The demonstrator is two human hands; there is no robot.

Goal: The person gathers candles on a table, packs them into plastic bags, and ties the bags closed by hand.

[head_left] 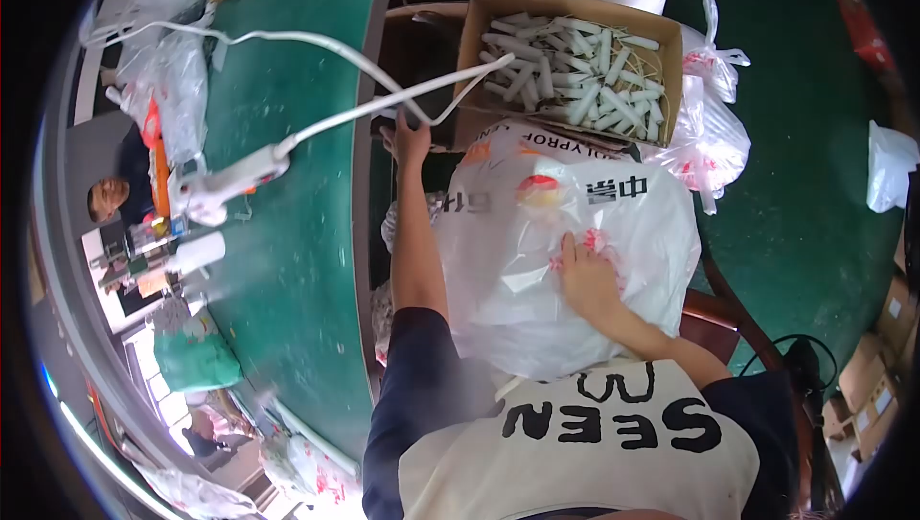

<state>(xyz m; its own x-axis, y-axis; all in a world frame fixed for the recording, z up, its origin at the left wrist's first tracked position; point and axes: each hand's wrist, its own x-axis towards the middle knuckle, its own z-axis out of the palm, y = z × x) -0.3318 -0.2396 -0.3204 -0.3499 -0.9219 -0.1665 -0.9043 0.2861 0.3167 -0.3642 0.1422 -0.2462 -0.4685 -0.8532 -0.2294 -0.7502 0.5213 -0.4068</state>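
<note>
Shirt (pixel 613 434), white front panel, coarse black hand-drawn lettering "SEEN", navy sleeves. Directly beyond, against the shirt: one large plastic bag (pixel 508 280), white, semi-translucent, bulging and creased, glossy along the folds; red-and-yellow round emblem, black Chinese characters upside down, part of the word "POLYPROP" along the far side, small red print near the middle. Right hand (pixel 586 276) on top of the bag, over the red print, index finger extended, remaining fingers partly hidden; pinch on the film or mere contact, cannot tell. Left hand (pixel 412 137) beside the bench's near long edge, just under a white cord (pixel 331 120), fingers mostly hidden; grip, cannot tell.

Bench (pixel 302 261), smooth green top, scuffed, pale metallic edging. Near the far edge: white gun-shaped tool (pixel 240 178), rounded plastic body, thick cord from its end looping across the near edge to the carton; farther along, white roll (pixel 199 250), cylindrical. At the far edge, one person (pixel 139 170) in dark clothing.

Past the bag, open cardboard carton (pixel 676 89), brown, rectangular; inside, loose heap of white sticks (pixel 586 103), smooth, cylindrical, among straw-coloured strands. Beside the carton's right wall, knotted plastic bags (pixel 714 141), clear-white, crumpled, red print.
</note>
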